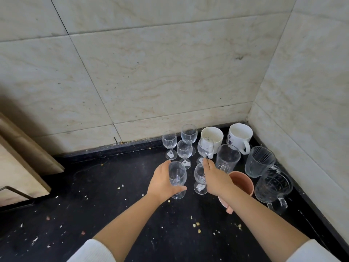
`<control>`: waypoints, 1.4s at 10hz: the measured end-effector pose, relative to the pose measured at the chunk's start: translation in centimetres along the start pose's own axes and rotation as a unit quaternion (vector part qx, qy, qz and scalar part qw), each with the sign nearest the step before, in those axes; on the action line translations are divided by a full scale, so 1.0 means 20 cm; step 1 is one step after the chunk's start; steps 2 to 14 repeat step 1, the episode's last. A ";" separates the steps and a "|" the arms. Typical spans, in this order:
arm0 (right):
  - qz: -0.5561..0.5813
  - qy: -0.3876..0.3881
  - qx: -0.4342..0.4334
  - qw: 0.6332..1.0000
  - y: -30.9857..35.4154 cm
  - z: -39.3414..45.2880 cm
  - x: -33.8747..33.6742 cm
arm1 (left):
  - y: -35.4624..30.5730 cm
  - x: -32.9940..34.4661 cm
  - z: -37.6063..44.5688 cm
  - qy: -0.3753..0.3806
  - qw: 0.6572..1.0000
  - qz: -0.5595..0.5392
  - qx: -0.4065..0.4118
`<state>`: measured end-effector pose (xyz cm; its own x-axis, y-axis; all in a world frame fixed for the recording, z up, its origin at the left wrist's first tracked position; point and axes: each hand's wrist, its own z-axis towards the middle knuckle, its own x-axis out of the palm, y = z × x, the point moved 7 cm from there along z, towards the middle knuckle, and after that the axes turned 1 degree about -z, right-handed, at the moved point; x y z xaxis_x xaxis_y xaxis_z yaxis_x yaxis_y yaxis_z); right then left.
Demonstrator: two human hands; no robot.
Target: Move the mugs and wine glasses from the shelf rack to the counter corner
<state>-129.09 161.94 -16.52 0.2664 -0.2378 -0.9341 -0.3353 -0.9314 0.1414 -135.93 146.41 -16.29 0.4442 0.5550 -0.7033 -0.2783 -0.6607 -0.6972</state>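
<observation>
Left hand wrapped around the bowl of a wine glass, fingers closed on it; the glass stood upright with its foot at or just above the black bench, contact not discernible. Right hand lay flat, fingers extended and open, just beside a second glass standing on the bench; whether it touched the glass could not be told. Behind these, four more glasses stood upright near the tiled wall. In the corner stood two white mugs, a clear tumbler, two ribbed glass mugs and, partly under the right forearm, a pink cup. Crumbs lay scattered over the bench.
</observation>
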 end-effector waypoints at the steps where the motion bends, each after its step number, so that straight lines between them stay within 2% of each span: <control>1: 0.013 -0.004 -0.005 1.000 -0.01 -0.04 -0.08 | -0.11 -0.04 -0.01 -0.033 0.991 0.112 0.062; 14: 0.013 -0.004 -0.005 1.000 -0.01 -0.04 -0.08 | -0.11 -0.04 -0.01 -0.033 0.991 0.112 0.062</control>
